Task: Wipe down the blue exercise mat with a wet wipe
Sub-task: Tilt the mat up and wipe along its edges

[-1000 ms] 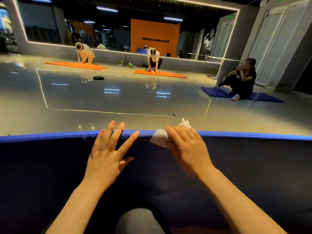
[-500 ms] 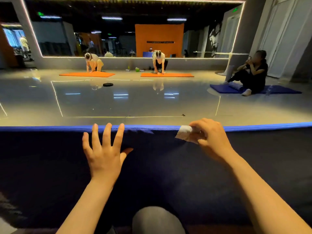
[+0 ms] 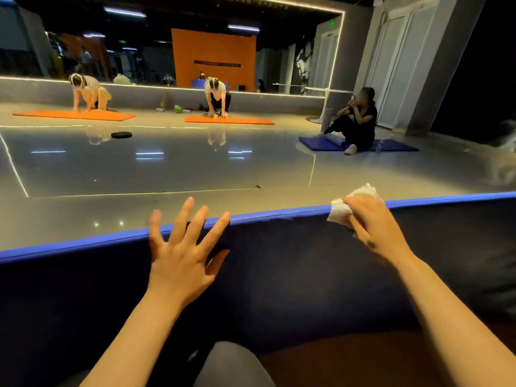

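Right hand (image 3: 374,224) grips the crumpled white wipe (image 3: 342,206), pressing it on the far edge of the blue mat (image 3: 279,275). Left hand (image 3: 181,255) lies flat on the mat, fingers spread wide, holding nothing.

Left hand (image 3: 181,258) is lying flat on the blue exercise mat (image 3: 293,275), fingers spread, fingertips reaching its far edge. Right hand (image 3: 374,227) is pressing a crumpled white wet wipe (image 3: 342,208) against that same edge, well right of the left hand. Beyond, on a glossy floor (image 3: 167,169), two people are kneeling on orange mats (image 3: 75,115); another is sitting on a blue mat (image 3: 396,146)
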The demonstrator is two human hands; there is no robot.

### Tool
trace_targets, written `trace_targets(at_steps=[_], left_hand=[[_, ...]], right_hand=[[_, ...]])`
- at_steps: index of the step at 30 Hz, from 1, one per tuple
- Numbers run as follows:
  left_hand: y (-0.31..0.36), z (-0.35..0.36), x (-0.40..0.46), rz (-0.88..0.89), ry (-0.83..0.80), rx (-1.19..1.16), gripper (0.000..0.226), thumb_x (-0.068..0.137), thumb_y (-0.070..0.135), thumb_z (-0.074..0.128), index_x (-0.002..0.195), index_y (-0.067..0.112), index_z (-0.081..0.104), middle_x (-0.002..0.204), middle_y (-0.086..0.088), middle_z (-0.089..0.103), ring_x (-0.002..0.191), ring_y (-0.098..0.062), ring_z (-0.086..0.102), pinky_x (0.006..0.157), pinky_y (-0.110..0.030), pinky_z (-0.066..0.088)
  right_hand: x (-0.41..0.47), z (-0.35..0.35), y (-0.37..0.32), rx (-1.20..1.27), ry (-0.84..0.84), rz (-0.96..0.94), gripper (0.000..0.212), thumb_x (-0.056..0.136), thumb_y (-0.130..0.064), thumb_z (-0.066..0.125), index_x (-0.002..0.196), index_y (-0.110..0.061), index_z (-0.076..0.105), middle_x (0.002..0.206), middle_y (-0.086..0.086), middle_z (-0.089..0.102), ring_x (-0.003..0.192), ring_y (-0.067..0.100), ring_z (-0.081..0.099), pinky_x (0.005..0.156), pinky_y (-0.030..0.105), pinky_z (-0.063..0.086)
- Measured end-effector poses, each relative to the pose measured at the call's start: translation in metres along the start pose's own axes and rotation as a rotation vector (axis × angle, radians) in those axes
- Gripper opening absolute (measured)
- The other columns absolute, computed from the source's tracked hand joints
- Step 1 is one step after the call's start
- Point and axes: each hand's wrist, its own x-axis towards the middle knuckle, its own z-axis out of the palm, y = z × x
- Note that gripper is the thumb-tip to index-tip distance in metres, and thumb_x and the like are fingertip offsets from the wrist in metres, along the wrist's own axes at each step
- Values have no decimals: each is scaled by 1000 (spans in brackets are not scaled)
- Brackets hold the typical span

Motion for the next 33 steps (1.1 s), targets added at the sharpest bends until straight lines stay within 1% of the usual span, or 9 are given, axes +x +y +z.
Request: trace_targets(at_steps=[3, 6, 13, 16, 18, 24, 27, 31, 33], left_hand=[[-6, -4, -10, -117, -26, 62, 65, 86, 57, 45, 144, 30, 42, 143, -16, 46, 144, -40, 24, 111, -65, -6], [-6, -5, -12, -140, -37, 47, 69, 84, 55, 47, 146, 24, 38, 139, -13, 49, 141, -37, 30, 111, -66, -4], [-13, 0, -17, -85, 62, 50, 62, 86, 53, 55, 137, 18, 51, 127, -11, 60, 121, -30, 49, 107, -67, 16], [-26, 5, -20, 0, 100, 43, 58, 89, 53, 56, 136, 20, 52, 124, -12, 63, 119, -29, 51, 106, -67, 19], [-28, 7, -14, -2, 117, 11, 57, 88, 50, 58, 135, 20, 53, 123, -12, 63, 119, -28, 51, 107, -67, 18], [-16, 16, -10, -100, 142, -37, 52, 84, 42, 64, 130, 18, 58, 122, -11, 63, 118, -28, 50, 112, -62, 10], [-9, 19, -7, -157, 148, -49, 51, 82, 39, 67, 128, 19, 58, 122, -10, 63, 119, -28, 49, 113, -60, 6], [-6, 20, -7, -165, 156, -34, 50, 83, 38, 67, 128, 20, 55, 122, -9, 62, 120, -27, 48, 114, -60, 3], [-9, 23, -10, -140, 154, -24, 49, 85, 41, 65, 129, 21, 54, 124, -9, 61, 120, -28, 48, 114, -61, 4]], right_hand=[[2, 24, -16, 64, 197, 74, 38, 104, -29, 33, 100, -13, 67, 103, 0, 65, 108, 26, 54, 100, 56, 35], [10, 34, -51, 75, 308, 102, 34, 103, -28, 34, 82, -21, 60, 87, -7, 60, 96, 22, 55, 94, 57, 35], [6, 78, -180, 121, 286, -81, 32, 96, -31, 39, 111, -19, 64, 111, -4, 61, 115, 19, 47, 115, 42, 10], [10, 66, -137, 0, 232, -228, 32, 100, -33, 38, 113, -18, 63, 109, -1, 63, 108, 22, 52, 103, 39, 31], [14, 49, -86, -89, 267, -167, 43, 104, -38, 31, 106, -12, 65, 101, 5, 65, 99, 30, 58, 94, 40, 36], [-2, 23, 3, -149, 225, 220, 44, 98, -33, 26, 104, -5, 59, 111, 15, 59, 123, 40, 44, 106, 54, 24], [15, 43, -34, -131, 320, 278, 40, 99, -27, 30, 94, -1, 59, 103, 20, 61, 121, 45, 46, 104, 52, 23], [35, 75, -122, 23, 379, 96, 31, 98, -21, 38, 91, -4, 63, 94, 13, 61, 112, 40, 51, 100, 56, 35], [31, 93, -169, 58, 337, -9, 29, 96, -21, 39, 94, -6, 64, 98, 8, 62, 118, 36, 50, 108, 54, 30]])
